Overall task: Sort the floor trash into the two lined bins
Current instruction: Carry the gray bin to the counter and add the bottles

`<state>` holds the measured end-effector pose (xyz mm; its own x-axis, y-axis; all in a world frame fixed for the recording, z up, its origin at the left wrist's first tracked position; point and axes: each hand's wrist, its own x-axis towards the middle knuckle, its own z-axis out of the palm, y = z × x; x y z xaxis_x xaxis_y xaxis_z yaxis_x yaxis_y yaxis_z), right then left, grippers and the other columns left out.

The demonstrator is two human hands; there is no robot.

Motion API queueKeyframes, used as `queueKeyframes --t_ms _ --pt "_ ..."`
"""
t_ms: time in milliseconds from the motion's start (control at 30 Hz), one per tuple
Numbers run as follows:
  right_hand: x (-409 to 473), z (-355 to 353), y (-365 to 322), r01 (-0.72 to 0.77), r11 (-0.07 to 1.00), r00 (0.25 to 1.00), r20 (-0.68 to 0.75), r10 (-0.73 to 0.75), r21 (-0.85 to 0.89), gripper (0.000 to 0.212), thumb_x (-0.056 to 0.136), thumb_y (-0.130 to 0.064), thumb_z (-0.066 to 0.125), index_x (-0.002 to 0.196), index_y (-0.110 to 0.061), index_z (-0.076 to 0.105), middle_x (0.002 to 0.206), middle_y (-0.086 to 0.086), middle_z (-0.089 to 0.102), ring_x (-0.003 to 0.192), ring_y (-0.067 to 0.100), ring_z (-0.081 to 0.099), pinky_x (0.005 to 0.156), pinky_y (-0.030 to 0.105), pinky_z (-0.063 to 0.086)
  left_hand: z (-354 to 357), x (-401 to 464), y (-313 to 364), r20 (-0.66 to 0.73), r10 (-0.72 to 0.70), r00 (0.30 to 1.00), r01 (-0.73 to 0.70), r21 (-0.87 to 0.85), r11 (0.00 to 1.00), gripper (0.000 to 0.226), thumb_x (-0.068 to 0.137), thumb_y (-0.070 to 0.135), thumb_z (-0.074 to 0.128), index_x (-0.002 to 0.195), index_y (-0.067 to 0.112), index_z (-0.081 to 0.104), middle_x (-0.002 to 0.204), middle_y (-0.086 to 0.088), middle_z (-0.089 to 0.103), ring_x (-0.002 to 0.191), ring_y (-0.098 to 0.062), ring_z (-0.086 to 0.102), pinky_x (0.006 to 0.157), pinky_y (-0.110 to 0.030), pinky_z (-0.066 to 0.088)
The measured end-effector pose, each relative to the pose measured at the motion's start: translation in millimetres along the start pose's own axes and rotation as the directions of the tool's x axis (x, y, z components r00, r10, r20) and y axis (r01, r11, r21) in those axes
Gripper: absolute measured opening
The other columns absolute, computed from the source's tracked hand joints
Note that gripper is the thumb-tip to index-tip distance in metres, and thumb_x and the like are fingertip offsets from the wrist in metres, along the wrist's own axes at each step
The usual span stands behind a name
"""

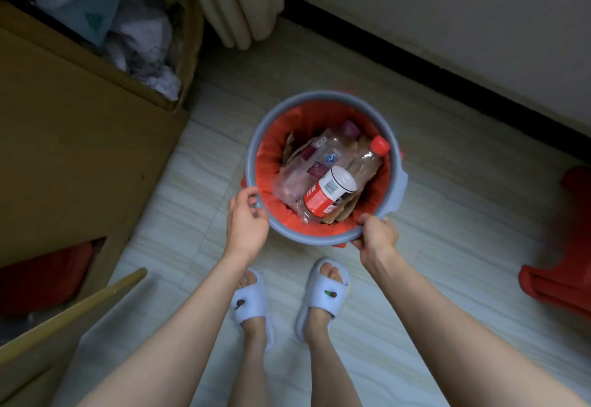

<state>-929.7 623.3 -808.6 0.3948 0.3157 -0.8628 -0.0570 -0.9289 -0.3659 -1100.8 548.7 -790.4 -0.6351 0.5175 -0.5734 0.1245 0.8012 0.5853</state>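
A round grey bin [398, 189] with a red liner [268, 163] stands on the tiled floor in front of my feet. Inside lie a clear plastic bottle with a red cap and red label [335, 189], a crushed clear bottle with a purple cap [307, 163], and pieces of brown cardboard [343, 211]. My left hand [246, 221] grips the bin's near-left rim. My right hand [377, 235] grips the near-right rim, thumb over the edge.
A large cardboard box [80, 151] filled with clothes and bags stands at the left. A wooden stick [73, 314] leans at lower left. Something red and plastic [563, 278] sits at the right edge. Curtain and wall lie behind.
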Motion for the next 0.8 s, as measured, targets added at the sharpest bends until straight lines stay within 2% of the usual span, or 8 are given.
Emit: queueKeyframes --t_ms 67,167,267,367,533,600,700,800 --pt "-18 -10 5 0.019 0.997 1.0 0.011 -0.018 -0.074 0.026 0.08 0.005 0.051 0.064 -0.015 0.045 0.065 0.007 0.052 0.058 0.019 0.05 0.047 0.028 0.05 -15 -16 -7 -0.051 -0.025 0.998 0.025 0.005 1.0 0.044 0.082 -0.008 0.048 0.125 0.002 0.047 0.12 -0.021 0.047 0.097 -0.026 0.052 0.085 -0.011 0.034" --pt "-53 -23 1 0.081 0.981 0.996 0.046 -0.074 -0.174 0.023 0.076 0.003 0.052 0.061 -0.014 0.049 0.065 0.01 0.053 0.061 0.022 0.051 0.057 0.033 0.052 -44 -35 -6 -0.123 -0.095 0.988 0.093 -0.021 0.995 0.053 0.082 -0.006 0.051 0.133 0.002 0.038 0.123 -0.024 0.045 0.108 -0.029 0.05 0.089 -0.011 0.03" --pt "-104 -28 -18 0.146 0.958 0.987 0.101 -0.125 -0.245 0.019 0.074 0.002 0.054 0.061 -0.012 0.051 0.064 0.011 0.055 0.06 0.023 0.053 0.057 0.032 0.051 -87 -53 11 -0.08 -0.101 0.992 0.102 0.002 0.995 0.058 0.084 -0.001 0.05 0.139 0.002 0.032 0.133 -0.021 0.04 0.118 -0.034 0.048 0.104 -0.029 0.033" --pt "-165 -35 -33 0.217 0.924 0.974 0.128 -0.186 -0.314 0.017 0.071 -0.001 0.056 0.059 -0.013 0.054 0.069 0.013 0.059 0.065 0.026 0.058 0.066 0.041 0.057 -133 -86 32 0.008 -0.088 0.996 0.088 0.053 0.995 0.053 0.084 0.001 0.051 0.135 0.005 0.038 0.13 -0.02 0.044 0.125 -0.03 0.04 0.1 -0.026 0.027" --pt "-286 -70 -45 0.329 0.824 0.944 0.17 -0.282 -0.461 0.007 0.063 -0.012 0.059 0.056 -0.013 0.058 0.067 0.011 0.062 0.076 0.035 0.066 0.075 0.051 0.057 -231 -168 46 0.001 -0.198 0.98 0.197 -0.104 0.975 0.044 0.083 0.004 0.054 0.125 0.003 0.042 0.117 -0.019 0.056 0.114 -0.033 0.052 0.098 -0.04 0.042" --pt "-319 -80 -56 0.394 0.775 0.919 0.215 -0.33 -0.493 0.005 0.056 -0.016 0.059 0.056 -0.012 0.06 0.065 0.011 0.063 0.076 0.036 0.067 0.074 0.051 0.057 -261 -191 53 -0.022 -0.216 0.976 0.21 -0.159 0.965 0.04 0.084 0.004 0.054 0.123 0.002 0.046 0.111 -0.02 0.06 0.108 -0.032 0.056 0.095 -0.04 0.044" --pt "-389 -90 -77 0.495 0.7 0.869 0.304 -0.39 -0.514 0.005 0.061 -0.011 0.059 0.056 -0.011 0.059 0.065 0.012 0.062 0.066 0.032 0.065 0.072 0.049 0.058 -308 -229 64 -0.072 -0.219 0.973 0.189 -0.29 0.938 0.016 0.084 0.004 0.054 0.1 0.009 0.057 0.1 -0.022 0.065 0.098 -0.035 0.062 0.089 -0.045 0.049" --pt "-447 -101 -80 0.569 0.638 0.821 0.406 -0.401 -0.519 0.014 0.069 -0.004 0.059 0.057 -0.01 0.057 0.065 0.013 0.06 0.053 0.025 0.06 0.071 0.045 0.059 -339 -273 65 -0.168 -0.273 0.947 0.188 -0.396 0.899 0.015 0.084 0.006 0.058 0.09 0.015 0.048 0.1 -0.018 0.061 0.095 -0.03 0.06 0.089 -0.041 0.049"
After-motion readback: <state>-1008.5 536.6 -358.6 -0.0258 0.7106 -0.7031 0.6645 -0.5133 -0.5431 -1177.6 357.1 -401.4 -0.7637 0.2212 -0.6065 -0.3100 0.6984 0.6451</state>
